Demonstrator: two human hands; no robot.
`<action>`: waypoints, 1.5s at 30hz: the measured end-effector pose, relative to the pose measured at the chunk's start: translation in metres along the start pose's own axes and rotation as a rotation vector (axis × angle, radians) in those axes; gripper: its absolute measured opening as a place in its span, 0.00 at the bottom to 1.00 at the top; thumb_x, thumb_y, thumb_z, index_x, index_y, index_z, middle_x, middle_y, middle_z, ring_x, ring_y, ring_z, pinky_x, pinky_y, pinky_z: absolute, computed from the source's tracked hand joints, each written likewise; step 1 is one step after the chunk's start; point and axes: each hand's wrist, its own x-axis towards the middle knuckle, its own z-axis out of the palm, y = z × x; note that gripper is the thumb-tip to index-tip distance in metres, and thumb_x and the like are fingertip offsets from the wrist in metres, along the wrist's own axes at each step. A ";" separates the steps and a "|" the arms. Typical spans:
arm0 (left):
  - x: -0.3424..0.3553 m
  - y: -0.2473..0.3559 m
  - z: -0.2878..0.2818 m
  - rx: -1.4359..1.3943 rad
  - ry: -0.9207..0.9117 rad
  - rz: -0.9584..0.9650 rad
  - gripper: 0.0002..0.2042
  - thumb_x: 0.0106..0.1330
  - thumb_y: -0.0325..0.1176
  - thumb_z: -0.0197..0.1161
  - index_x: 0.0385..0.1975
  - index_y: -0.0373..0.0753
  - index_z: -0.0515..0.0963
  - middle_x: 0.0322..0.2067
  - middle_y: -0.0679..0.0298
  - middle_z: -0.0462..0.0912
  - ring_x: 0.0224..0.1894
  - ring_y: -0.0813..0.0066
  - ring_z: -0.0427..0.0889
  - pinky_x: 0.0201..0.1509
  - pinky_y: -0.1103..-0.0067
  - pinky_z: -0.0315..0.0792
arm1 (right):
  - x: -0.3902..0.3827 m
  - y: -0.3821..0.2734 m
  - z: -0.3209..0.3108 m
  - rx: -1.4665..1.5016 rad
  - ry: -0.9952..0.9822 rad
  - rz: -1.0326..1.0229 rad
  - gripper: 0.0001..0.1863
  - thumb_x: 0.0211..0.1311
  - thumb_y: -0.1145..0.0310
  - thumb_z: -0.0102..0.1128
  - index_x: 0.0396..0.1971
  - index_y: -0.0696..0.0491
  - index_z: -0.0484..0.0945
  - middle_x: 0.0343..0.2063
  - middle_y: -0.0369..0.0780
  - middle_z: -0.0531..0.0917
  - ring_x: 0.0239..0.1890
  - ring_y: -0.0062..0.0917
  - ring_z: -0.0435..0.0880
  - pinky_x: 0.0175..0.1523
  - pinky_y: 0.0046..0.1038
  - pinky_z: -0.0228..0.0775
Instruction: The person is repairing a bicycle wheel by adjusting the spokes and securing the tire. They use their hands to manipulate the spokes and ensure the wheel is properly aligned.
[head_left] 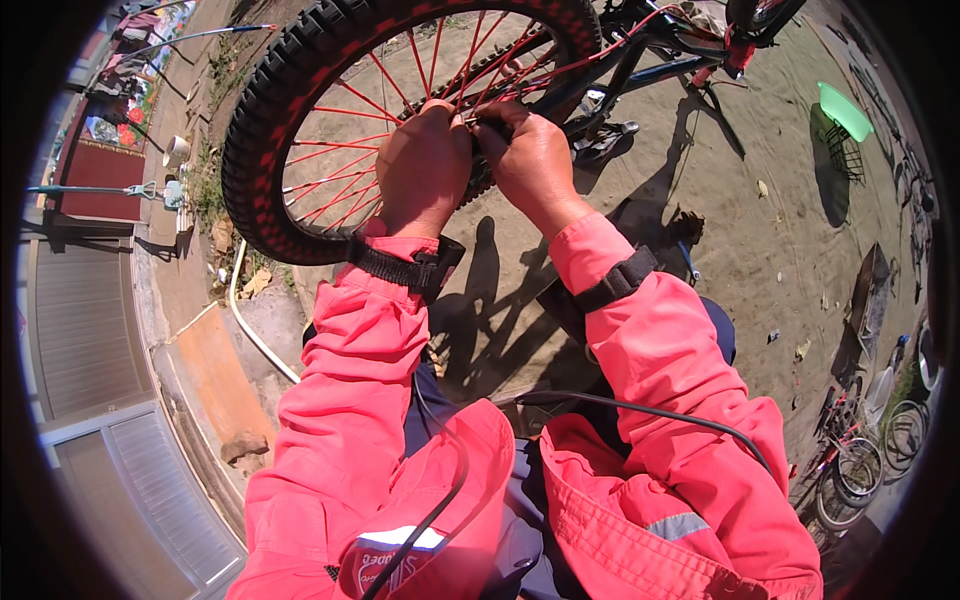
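Note:
A bicycle wheel with a knobby black tyre (250,150) and red spokes (345,175) stands in front of me, joined to a dark bicycle frame (645,75). Both my hands meet at the middle of this wheel, close to its hub. My left hand (427,165) is closed, its thumb and fingertips pinched together by the spokes. Beside it my right hand (530,165) is closed too, fingers curled inward toward the left fingertips. Whatever small part lies between the fingers is hidden. A pedal (618,132) sits just right of my right hand.
A blue-handled tool (688,262) lies on the dirt ground to the right. Farther right is a green plastic basket (845,112), with several bicycles (858,470) at the right edge. A white hose (245,310) runs along the left, near a building's grey door (85,330).

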 end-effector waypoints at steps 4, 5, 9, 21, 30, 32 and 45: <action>-0.001 0.000 -0.001 -0.058 -0.003 -0.022 0.13 0.73 0.39 0.58 0.42 0.37 0.84 0.34 0.47 0.87 0.40 0.45 0.87 0.46 0.60 0.78 | 0.000 -0.001 0.000 -0.030 0.001 -0.012 0.11 0.65 0.68 0.67 0.46 0.53 0.87 0.36 0.47 0.90 0.39 0.38 0.91 0.45 0.32 0.80; -0.001 0.000 -0.001 -0.078 -0.007 -0.029 0.13 0.73 0.39 0.58 0.42 0.37 0.84 0.35 0.47 0.87 0.41 0.46 0.87 0.46 0.60 0.78 | 0.000 -0.001 0.000 -0.025 -0.004 0.006 0.11 0.65 0.67 0.67 0.46 0.53 0.87 0.36 0.47 0.90 0.38 0.38 0.91 0.45 0.32 0.80; -0.001 -0.006 -0.002 -0.164 -0.033 -0.050 0.13 0.73 0.39 0.59 0.44 0.36 0.84 0.36 0.46 0.88 0.42 0.47 0.87 0.48 0.62 0.78 | 0.001 -0.002 0.001 0.012 0.007 0.007 0.11 0.66 0.65 0.65 0.45 0.50 0.88 0.35 0.49 0.89 0.39 0.44 0.89 0.44 0.38 0.79; -0.011 -0.006 -0.002 0.086 0.015 0.107 0.12 0.68 0.39 0.59 0.43 0.40 0.82 0.34 0.53 0.88 0.38 0.52 0.88 0.43 0.61 0.79 | 0.001 0.002 0.004 0.104 -0.009 0.037 0.11 0.67 0.67 0.65 0.46 0.53 0.87 0.34 0.47 0.90 0.36 0.33 0.89 0.43 0.32 0.79; -0.010 -0.004 0.007 0.048 0.027 0.030 0.11 0.72 0.40 0.59 0.43 0.42 0.82 0.32 0.51 0.87 0.38 0.47 0.87 0.43 0.59 0.79 | 0.001 0.002 0.002 0.122 0.001 0.039 0.11 0.66 0.64 0.64 0.43 0.51 0.88 0.34 0.51 0.88 0.40 0.48 0.88 0.45 0.40 0.79; -0.008 -0.004 0.008 0.036 0.013 0.037 0.11 0.72 0.40 0.58 0.43 0.41 0.82 0.32 0.51 0.87 0.38 0.47 0.87 0.44 0.59 0.79 | 0.001 0.002 0.003 0.122 0.012 0.026 0.11 0.66 0.64 0.64 0.43 0.52 0.88 0.34 0.51 0.88 0.40 0.48 0.88 0.45 0.40 0.79; -0.003 -0.002 0.005 -0.038 -0.029 0.005 0.13 0.71 0.38 0.58 0.43 0.36 0.83 0.33 0.46 0.87 0.39 0.45 0.87 0.46 0.59 0.78 | -0.001 0.002 0.002 0.098 0.033 0.031 0.11 0.66 0.64 0.64 0.43 0.51 0.88 0.35 0.50 0.88 0.40 0.48 0.88 0.45 0.41 0.80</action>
